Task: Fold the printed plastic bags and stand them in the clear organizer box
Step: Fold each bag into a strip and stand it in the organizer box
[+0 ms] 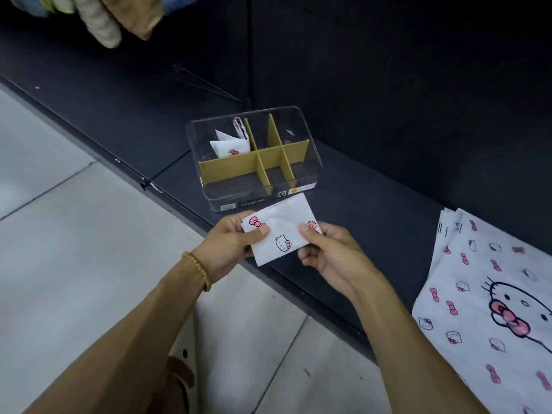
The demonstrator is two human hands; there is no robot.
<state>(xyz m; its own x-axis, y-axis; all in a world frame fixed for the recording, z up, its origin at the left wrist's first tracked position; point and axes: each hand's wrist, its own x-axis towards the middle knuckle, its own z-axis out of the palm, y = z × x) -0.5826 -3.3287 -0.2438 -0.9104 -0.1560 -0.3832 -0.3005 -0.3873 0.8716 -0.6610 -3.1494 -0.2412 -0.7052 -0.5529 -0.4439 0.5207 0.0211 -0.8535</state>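
You've got a folded bag (279, 234) pinched between both hands, just off the box's (254, 158) near wall, at about 6 o'clock from it. Left hand (231, 243) clamps the left edge, thumb on top across the pink bow; right hand (330, 253) clamps the right edge the same way, thumb over, fingers curled underneath. Both grips closed on the bag, nothing else in either hand.

It reads as the tail of the folding step: the bag is down to a small packet, though it looks wide for one cell, so maybe one more fold is coming.

The box sits on the dark shelf (373, 198), split by yellow dividers (263, 164). The far-left cell, at 11 o'clock, holds folded bags (234, 141), one upright against the divider, another slumped beside it. The other cells look bare, though the clear walls make the far-right one hard to judge.

Next move, as I see it: keep the creases pinched so the plastic doesn't spring open, turn the packet on edge, lift it over the near wall and drop it into a cell standing up.

Unfolded bags (490, 303) wait at 4 o'clock, well apart from the box.
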